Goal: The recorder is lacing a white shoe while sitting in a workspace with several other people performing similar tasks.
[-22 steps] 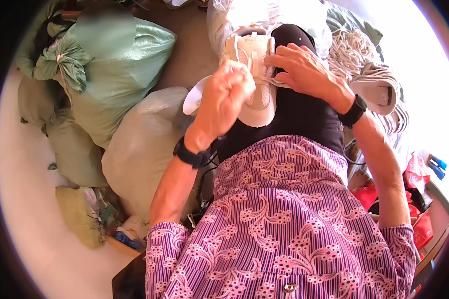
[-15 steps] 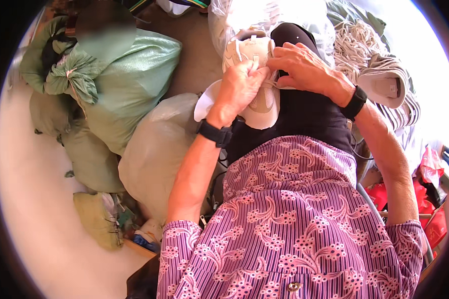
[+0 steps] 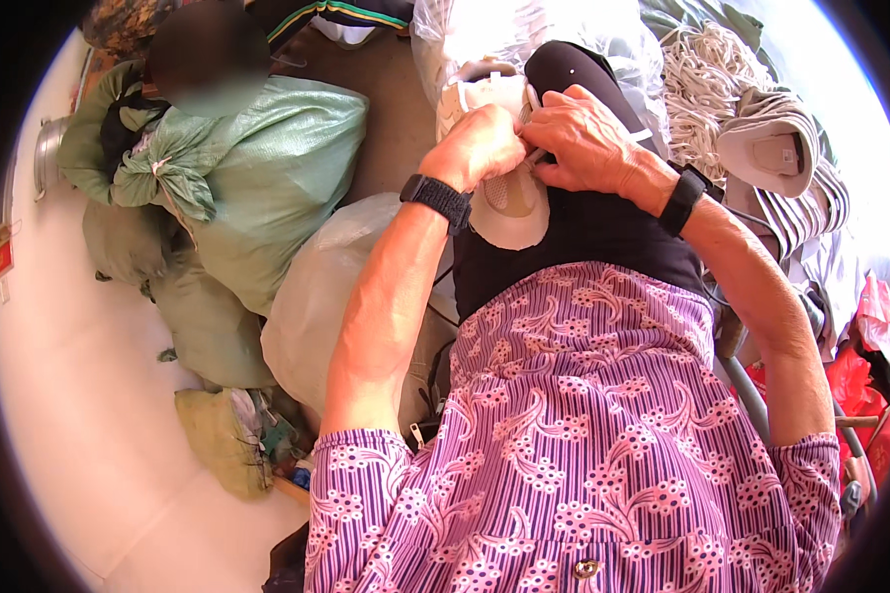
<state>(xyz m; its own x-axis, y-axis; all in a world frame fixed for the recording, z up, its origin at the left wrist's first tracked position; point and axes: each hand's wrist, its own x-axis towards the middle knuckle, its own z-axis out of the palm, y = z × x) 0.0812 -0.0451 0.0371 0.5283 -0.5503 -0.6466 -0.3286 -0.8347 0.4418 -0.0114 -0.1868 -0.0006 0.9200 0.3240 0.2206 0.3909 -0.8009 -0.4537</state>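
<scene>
- White shoe [image 3: 509, 198] on lap, over black trousers [image 3: 583, 237]; toe end partly hidden by both hands.
- L hand [image 3: 480, 146] closed, pinching shoe's top edge; fingertips hidden.
- R hand [image 3: 583, 138] curled on same spot, touching L; what it pinches can't be made out.
- Stack of grey-white shoe uppers [image 3: 776, 158] at right, cut by rim.
- Green sacks [image 3: 267, 188] and clear bag [image 3: 311, 296] at left on pale floor [image 3: 79, 395].
</scene>
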